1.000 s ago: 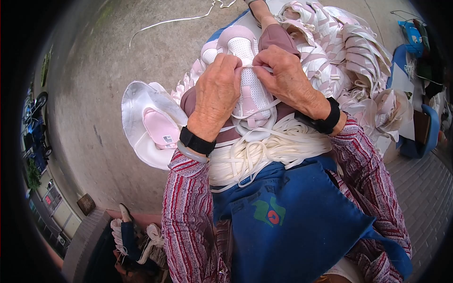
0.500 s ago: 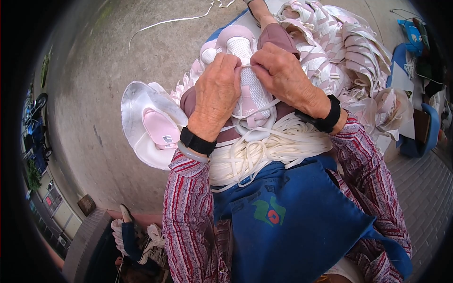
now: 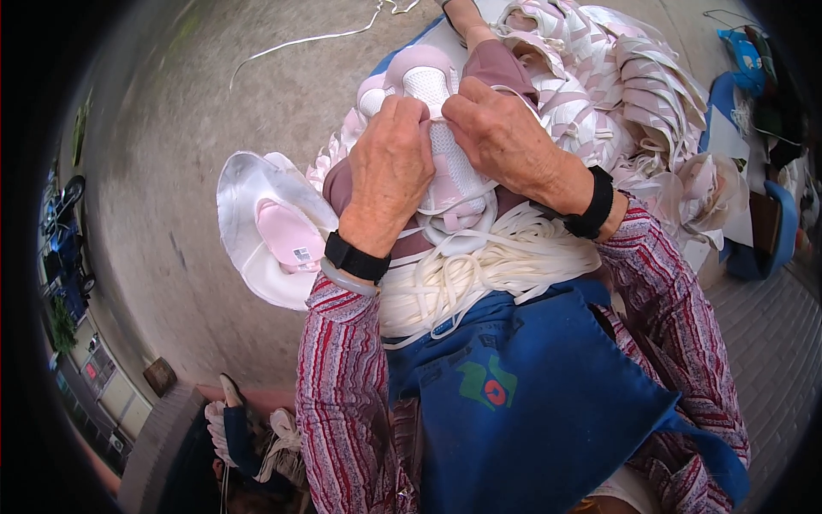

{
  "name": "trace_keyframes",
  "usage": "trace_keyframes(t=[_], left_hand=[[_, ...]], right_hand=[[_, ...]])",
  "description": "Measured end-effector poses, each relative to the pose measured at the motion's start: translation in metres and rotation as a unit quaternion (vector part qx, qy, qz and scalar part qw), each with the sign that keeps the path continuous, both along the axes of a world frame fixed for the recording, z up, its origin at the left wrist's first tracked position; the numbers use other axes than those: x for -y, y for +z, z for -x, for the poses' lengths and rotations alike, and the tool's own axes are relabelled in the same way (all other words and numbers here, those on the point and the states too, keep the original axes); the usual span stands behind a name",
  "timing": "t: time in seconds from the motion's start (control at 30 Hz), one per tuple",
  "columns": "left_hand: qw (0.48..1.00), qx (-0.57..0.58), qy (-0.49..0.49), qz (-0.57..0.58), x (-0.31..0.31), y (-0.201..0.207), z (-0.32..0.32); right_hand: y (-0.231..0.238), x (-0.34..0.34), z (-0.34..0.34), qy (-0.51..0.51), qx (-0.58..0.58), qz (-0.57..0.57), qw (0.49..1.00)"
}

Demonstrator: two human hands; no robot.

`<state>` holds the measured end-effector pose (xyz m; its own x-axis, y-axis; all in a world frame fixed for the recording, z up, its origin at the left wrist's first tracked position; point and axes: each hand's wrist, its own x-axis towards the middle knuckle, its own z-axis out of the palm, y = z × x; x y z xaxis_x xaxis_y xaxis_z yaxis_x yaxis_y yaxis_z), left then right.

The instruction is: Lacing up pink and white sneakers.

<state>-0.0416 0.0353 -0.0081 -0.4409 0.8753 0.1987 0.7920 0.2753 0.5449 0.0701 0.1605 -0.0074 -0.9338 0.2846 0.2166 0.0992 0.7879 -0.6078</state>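
A white and pink mesh shoe upper [image 3: 452,167] lies across my lap, its padded pink collar pointing away from me. My left hand [image 3: 390,163] is closed in a pinch at the left side of its tongue. Opposite it, my right hand [image 3: 505,133] pinches at the tongue's right side. A short white strand of shoelace spans between the two sets of fingertips, which hide most of it. More lace crosses the upper near the toe. A heap of cream-white shoelaces [image 3: 488,270] rests on my lap, over a blue apron [image 3: 531,385].
Left of my lap sits a white shell-like piece [image 3: 248,206] with a pink insole-shaped part [image 3: 289,231] inside. A large pile of pink and white uppers [image 3: 582,111] lies at the far right. Beyond it stands a blue chair [image 3: 777,227]. A loose lace [image 3: 308,38] trails over the concrete floor.
Both hands have shifted slightly left, staying pinched at the tongue. A loop of lace now shows beyond my right hand, and the strand across the toe area has drawn in.
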Motion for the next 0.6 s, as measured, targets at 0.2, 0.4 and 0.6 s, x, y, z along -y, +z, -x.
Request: trace_keyframes(t=[0.2,0.4,0.6], left_hand=[[1.0,-0.003,0.002,0.002,0.0,0.001,0.0],[1.0,0.001,0.004,0.008,-0.003,0.003,-0.002],[1.0,0.003,-0.003,0.005,-0.002,0.004,-0.003]], right_hand=[[-0.001,0.001,0.0,0.01,-0.025,-0.008,1.0],[-0.001,-0.007,0.002,0.014,-0.019,-0.016,1.0],[0.001,0.003,-0.001,0.022,-0.007,-0.046,0.999]])
